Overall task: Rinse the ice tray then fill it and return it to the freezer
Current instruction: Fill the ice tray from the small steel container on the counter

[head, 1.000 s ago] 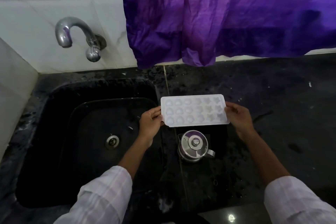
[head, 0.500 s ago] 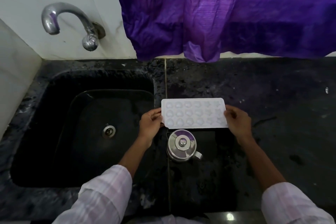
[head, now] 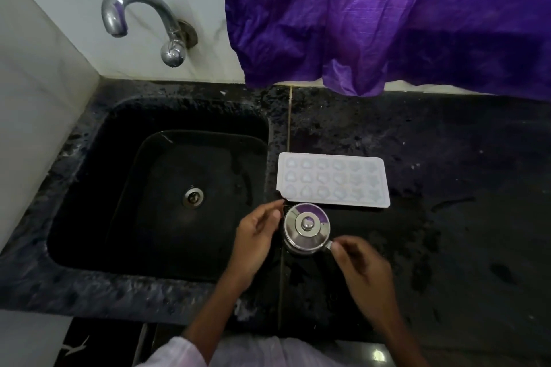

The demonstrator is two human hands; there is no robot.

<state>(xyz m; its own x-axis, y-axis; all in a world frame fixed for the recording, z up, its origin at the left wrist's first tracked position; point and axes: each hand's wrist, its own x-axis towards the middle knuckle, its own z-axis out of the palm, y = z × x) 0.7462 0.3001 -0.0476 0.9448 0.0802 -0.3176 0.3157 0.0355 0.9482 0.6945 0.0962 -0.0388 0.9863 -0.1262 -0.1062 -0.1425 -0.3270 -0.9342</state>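
Head-cam view: person wears a pale pinkish-white top (head: 277,353), visible only at btm edge. L sleeve (head: 176,351) stops well short of the wrist; left hand (head: 259,235) & right hand (head: 360,265) both bare. Fabric pattern too blurred to tell.

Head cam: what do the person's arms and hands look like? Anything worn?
The left hand and right hand are bare: no gloves, rings or watch visible. Forearms uncovered. A pale sleeve shows at the left elbow; pattern blurred.
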